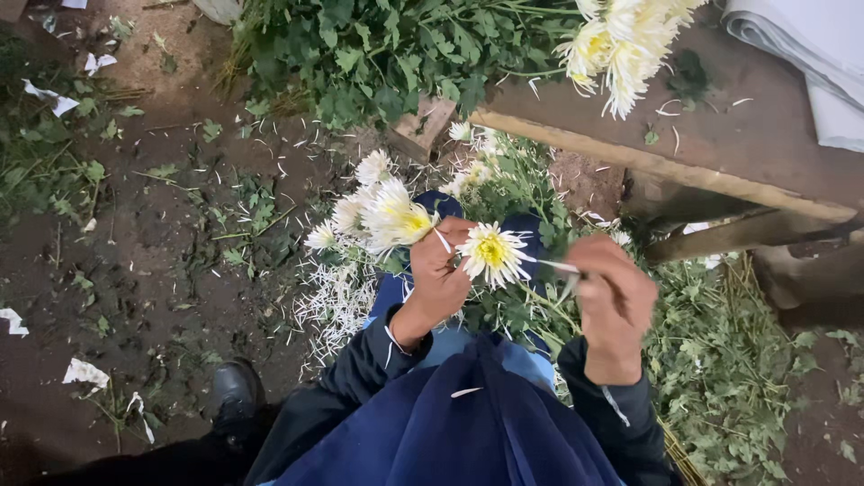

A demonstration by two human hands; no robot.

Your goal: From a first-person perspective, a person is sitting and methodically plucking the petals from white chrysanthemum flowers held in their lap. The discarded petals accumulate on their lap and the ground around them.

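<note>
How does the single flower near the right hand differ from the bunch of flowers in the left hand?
The single flower faces the camera, its yellow centre fully showing; the bunch points away to the left, seen sideways. The right hand pinches a petal of the single flower; the left hand grips the bunch's stems. Both are white with yellow hearts.

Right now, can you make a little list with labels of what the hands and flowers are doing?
left hand: grips a bunch of white flowers
right hand: pinches a thin white petal, fingers curled
middle flower: white with yellow centre, between the two hands
ground: dark soil with leaves, paper scraps and fallen petals
bench: wooden, upper right, more flowers lying on it
shoe: black, lower left
</note>
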